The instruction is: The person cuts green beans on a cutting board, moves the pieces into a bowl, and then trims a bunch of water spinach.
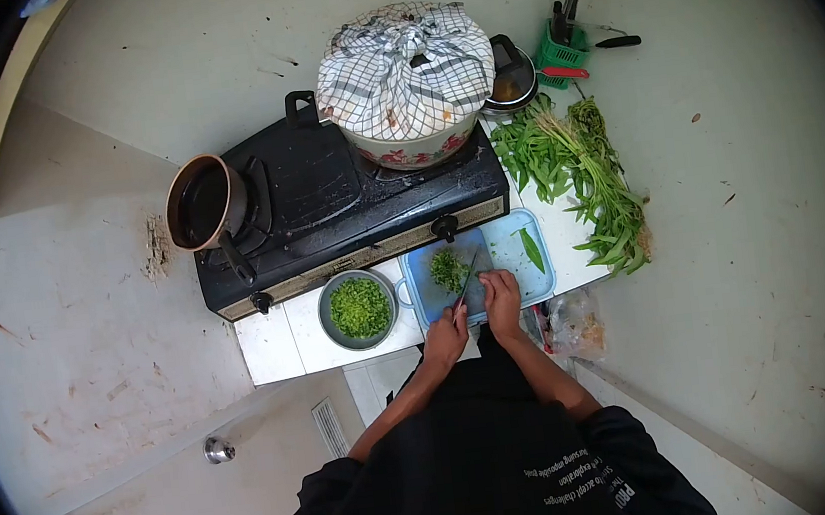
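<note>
My left hand (448,332) is closed around a knife (466,279), its blade slanting up and away over the light blue cutting board (502,226). Beside the blade my right hand (501,294) has its fingers bunched together on the board; what they hold, if anything, is hidden. A small heap of chopped greens (447,270) lies left of the blade. One long green leaf (533,251) rests at the board's right side. Left of the board stands a grey bowl (328,331) with finely chopped greens (360,308) in it.
A black two-burner stove (310,193) stands behind, bearing a saucepan (226,217) with dark liquid and a cloth-covered pot (411,147). Right lie leafy stems (579,170), near a lidded pan (512,81) and a green utensil basket (552,57). A plastic bag (578,326) sits below right.
</note>
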`<state>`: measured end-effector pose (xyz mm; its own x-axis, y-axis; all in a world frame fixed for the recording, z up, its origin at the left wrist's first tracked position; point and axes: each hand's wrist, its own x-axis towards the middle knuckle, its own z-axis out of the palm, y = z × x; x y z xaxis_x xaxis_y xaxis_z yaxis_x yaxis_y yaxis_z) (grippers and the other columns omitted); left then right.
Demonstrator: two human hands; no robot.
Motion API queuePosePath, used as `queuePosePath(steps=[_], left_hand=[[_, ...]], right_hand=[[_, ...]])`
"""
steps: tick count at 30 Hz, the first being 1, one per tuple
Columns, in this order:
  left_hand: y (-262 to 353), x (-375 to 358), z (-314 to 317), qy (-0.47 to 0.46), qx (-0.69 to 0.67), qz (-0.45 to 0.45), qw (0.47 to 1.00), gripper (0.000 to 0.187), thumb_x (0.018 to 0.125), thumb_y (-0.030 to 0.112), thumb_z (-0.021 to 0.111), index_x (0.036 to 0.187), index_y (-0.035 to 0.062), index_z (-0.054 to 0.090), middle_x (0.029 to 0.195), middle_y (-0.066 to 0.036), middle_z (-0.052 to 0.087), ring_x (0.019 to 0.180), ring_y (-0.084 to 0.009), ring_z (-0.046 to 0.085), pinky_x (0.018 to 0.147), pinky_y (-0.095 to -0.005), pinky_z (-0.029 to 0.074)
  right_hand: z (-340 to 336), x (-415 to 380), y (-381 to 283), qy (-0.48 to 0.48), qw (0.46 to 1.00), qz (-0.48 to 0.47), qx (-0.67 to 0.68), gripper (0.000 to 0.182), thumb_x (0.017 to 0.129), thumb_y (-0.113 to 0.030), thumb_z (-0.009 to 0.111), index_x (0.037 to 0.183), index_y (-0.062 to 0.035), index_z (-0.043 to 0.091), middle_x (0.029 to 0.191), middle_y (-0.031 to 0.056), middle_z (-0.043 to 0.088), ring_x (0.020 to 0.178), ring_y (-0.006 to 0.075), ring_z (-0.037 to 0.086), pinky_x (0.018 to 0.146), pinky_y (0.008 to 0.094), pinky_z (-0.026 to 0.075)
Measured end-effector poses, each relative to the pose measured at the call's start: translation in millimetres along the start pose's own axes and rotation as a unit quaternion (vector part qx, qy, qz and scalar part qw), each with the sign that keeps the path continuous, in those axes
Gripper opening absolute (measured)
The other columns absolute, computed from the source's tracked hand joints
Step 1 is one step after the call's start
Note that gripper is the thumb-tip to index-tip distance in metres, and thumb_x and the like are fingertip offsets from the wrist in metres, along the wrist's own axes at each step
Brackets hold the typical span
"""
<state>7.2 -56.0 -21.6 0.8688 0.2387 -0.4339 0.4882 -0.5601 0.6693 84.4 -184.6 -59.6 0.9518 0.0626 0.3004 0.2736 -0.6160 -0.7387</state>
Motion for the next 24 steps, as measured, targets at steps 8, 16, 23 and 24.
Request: queuePosePath(steps=[8, 16, 23, 24], left_hand=[[-12, -6, 5, -0.015, -0.005, 0.03, 0.999, 0.045, 0.102, 0.041, 0.047, 0.103, -0.0021, 0.06, 0.083, -0.035, 0.064, 0.088, -0.0538, 0.062, 0.076, -0.059, 0.048], [1, -3, -5, 0.001, -0.01, 0.013, 1.0, 0.046, 0.102, 0.042, 0.046, 0.107, -0.0021, 0.06, 0.085, -0.035, 0.064, 0.088, -0.0545, 0.062, 0.078, -0.0607, 0.048], [-6, -9, -1, -0.035, 0.001, 0.027, 0.999, 0.047, 0.103, 0.042, 0.045, 0.107, -0.0028, 0.06, 0.086, -0.035, 0.064, 0.088, -0.054, 0.062, 0.078, -0.0595, 0.048], [-4, -7, -1, -0.026, 0.007, 0.022, 0.999, 0.047, 0.102, 0.042, 0.046, 0.106, -0.0024, 0.06, 0.086, -0.035, 0.064, 0.087, -0.0541, 0.062, 0.078, -0.0597, 0.049]], right_hand=[[0, -3, 0, 0.008, 1.0, 0.006, 0.009, 0.011, 0.084, 0.004, 0.065, 0.094, 0.0006, 0.07, 0.093, 0.0145, 0.062, 0.088, 0.0329, 0.062, 0.08, 0.0395, 0.05], [-4, -6, 2, 0.0, 0.999, -0.023, -0.023, 0.018, 0.08, 0.007, 0.065, 0.096, -0.0002, 0.071, 0.094, 0.0152, 0.063, 0.09, 0.0332, 0.061, 0.08, 0.0402, 0.05], [-7, -2, 2, -0.016, 1.0, -0.018, -0.02, 0.016, 0.082, 0.006, 0.063, 0.094, -0.0009, 0.07, 0.093, 0.0139, 0.065, 0.09, 0.0335, 0.061, 0.081, 0.0413, 0.049], [-7, -2, 1, -0.015, 1.0, -0.014, -0.02, 0.015, 0.083, 0.005, 0.062, 0.094, -0.0009, 0.07, 0.092, 0.0138, 0.065, 0.09, 0.0334, 0.061, 0.081, 0.0413, 0.049]])
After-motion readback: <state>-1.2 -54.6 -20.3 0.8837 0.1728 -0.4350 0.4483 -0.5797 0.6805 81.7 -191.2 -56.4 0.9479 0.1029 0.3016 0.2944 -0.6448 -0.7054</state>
